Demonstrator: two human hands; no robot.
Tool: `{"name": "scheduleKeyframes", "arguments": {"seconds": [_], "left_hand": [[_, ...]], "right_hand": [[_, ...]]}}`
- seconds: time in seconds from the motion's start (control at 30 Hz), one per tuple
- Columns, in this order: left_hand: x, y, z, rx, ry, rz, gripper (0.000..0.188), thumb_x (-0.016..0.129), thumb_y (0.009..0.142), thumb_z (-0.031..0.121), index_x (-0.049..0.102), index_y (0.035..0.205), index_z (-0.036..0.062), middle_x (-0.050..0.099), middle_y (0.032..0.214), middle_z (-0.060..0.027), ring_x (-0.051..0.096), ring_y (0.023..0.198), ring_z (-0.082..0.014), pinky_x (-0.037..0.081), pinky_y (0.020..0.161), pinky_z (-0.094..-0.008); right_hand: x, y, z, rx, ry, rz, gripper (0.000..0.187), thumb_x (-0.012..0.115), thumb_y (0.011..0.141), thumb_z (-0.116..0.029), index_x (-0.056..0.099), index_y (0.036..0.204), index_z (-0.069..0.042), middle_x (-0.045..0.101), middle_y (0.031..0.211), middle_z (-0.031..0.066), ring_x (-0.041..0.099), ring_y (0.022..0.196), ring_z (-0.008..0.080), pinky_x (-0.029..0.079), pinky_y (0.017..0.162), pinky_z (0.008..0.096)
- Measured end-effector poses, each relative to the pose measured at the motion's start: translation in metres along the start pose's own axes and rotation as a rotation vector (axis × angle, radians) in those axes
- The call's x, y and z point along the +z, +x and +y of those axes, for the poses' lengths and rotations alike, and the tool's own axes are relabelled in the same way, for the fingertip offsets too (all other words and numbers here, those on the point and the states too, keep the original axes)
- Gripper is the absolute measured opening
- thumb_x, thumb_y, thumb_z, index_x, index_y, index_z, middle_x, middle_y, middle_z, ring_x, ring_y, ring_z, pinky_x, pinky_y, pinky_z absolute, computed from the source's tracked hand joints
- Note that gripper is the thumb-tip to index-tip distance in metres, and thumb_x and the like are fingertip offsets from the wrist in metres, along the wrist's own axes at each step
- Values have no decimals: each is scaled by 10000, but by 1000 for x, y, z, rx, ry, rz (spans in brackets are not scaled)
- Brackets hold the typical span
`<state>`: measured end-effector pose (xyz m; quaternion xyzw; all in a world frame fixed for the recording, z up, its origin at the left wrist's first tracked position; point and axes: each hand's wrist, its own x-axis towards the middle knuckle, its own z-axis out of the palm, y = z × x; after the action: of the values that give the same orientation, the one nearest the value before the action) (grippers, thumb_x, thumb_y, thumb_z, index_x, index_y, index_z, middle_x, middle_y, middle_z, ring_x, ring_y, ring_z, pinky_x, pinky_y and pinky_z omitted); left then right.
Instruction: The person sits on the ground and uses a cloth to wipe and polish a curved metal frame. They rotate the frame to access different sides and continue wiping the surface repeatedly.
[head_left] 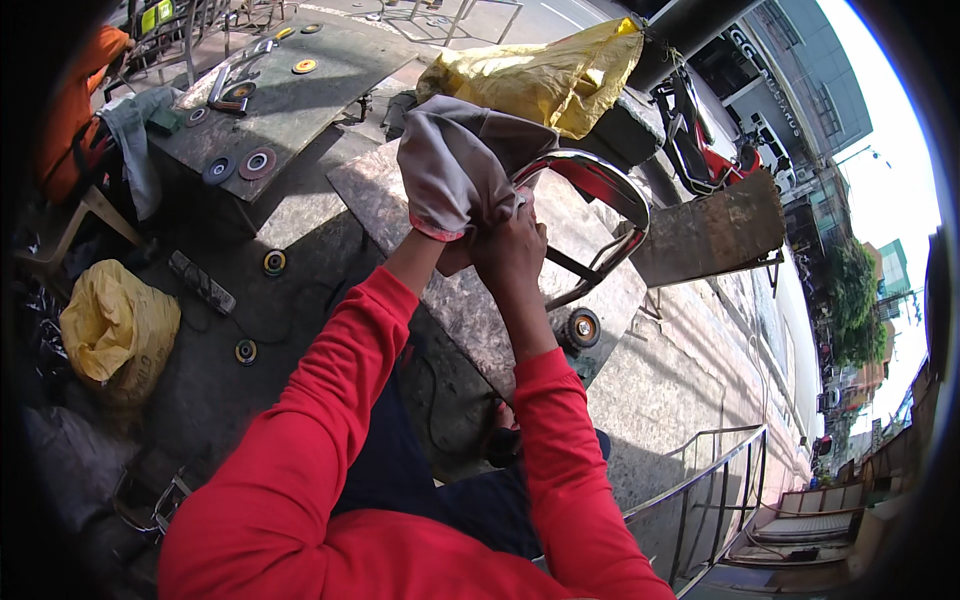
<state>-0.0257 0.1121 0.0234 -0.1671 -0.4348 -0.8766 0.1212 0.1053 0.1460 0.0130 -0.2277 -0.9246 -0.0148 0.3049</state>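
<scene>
A grey cloth (450, 160) with a reddish edge is bunched over the end of a shiny bent metal tube frame (625, 185). My right hand (508, 245) is closed, its fingers gripping the cloth close to the tube. Beside it, my left wrist (420, 258) goes in under the cloth, which hides the fingers of that hand. The curved part of the frame stands out to the right, above a worn, stained work board (465, 310). A small black wheel-shaped disc (582, 327) with an orange-brown centre is at the board's right edge.
A second table (300, 110) at upper left carries several grinding discs and tools. Yellow sacks (120, 325) stand at left and behind the board. An angle grinder (202, 283) lies on the floor. Metal railing (700, 490) is at lower right. A person in orange (85, 100) sits far left.
</scene>
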Motion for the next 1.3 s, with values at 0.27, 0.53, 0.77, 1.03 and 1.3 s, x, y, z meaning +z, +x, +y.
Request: {"name": "scheduleKeyframes", "arguments": {"seconds": [0.27, 0.53, 0.77, 1.03, 1.3], "left_hand": [[0, 27, -11, -28, 293, -393, 194, 478, 950, 173, 558, 1015, 9, 627, 859, -147, 614, 828, -297, 495, 743, -356], [44, 41, 27, 837, 132, -1188, 112, 593, 820, 102, 555, 893, 26, 571, 781, -157, 557, 695, -345, 468, 663, -387], [56, 30, -1, 108, 321, -1039, 87, 586, 842, 105, 571, 838, 19, 525, 697, -128, 504, 620, -299, 441, 611, -375], [5, 11, -8, -340, -56, -1021, 161, 626, 878, 139, 583, 928, -7, 522, 707, 1, 499, 614, -113, 441, 563, -287], [52, 47, -18, 301, -226, -1301, 152, 629, 766, 10, 596, 908, -33, 559, 828, -76, 549, 739, -161, 465, 681, -272]], "right_hand": [[-9, -2, -3, -55, 15, 22, 344, 589, 898, -349, 619, 1095, -68, 644, 856, 169, 637, 793, 359, 423, 688, 480], [-3, 0, 2, -111, -113, -110, 244, 562, 908, -384, 610, 1004, -165, 646, 771, 146, 646, 761, 351, 421, 693, 554], [7, 12, 8, -79, -114, -97, 323, 607, 871, -433, 658, 902, -115, 635, 700, 142, 646, 735, 365, 427, 755, 537], [0, 1, 5, -43, -70, -155, 364, 654, 823, -475, 666, 898, -119, 673, 886, 143, 651, 865, 321, 453, 773, 501], [5, 10, 8, -1, -154, -222, 379, 608, 878, -475, 680, 807, -110, 642, 706, 172, 640, 716, 368, 435, 721, 500]]}}
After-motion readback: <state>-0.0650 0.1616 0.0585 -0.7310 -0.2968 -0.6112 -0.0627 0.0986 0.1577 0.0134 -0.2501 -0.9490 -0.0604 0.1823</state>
